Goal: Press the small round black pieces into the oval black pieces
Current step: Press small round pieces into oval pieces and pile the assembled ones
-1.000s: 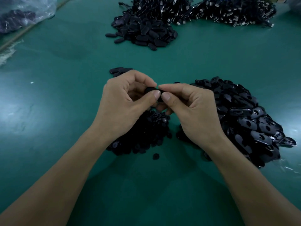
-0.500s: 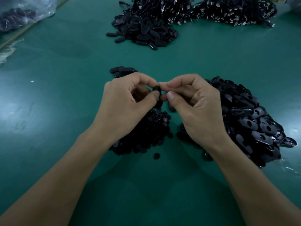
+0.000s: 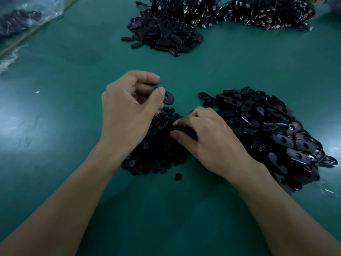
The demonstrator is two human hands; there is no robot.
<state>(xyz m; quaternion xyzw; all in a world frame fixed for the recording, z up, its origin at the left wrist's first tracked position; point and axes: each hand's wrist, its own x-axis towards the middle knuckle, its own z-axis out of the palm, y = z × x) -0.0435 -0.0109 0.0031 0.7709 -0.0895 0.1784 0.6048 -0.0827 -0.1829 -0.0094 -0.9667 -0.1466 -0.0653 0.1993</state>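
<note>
Left hand [image 3: 127, 111] pinches an oval piece [image 3: 168, 97]; right hand [image 3: 206, 139] touches the round pieces [image 3: 156, 156].

Left hand [image 3: 129, 111], right hand [image 3: 212, 143], forearms apparently bare

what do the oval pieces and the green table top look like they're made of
The oval pieces look like hard moulded plastic, black and glossy: bright highlights run along their smooth rounded edges. The table top seems a green mat or coated sheet with a satin finish: it gives soft, blurred reflections of light.
</note>
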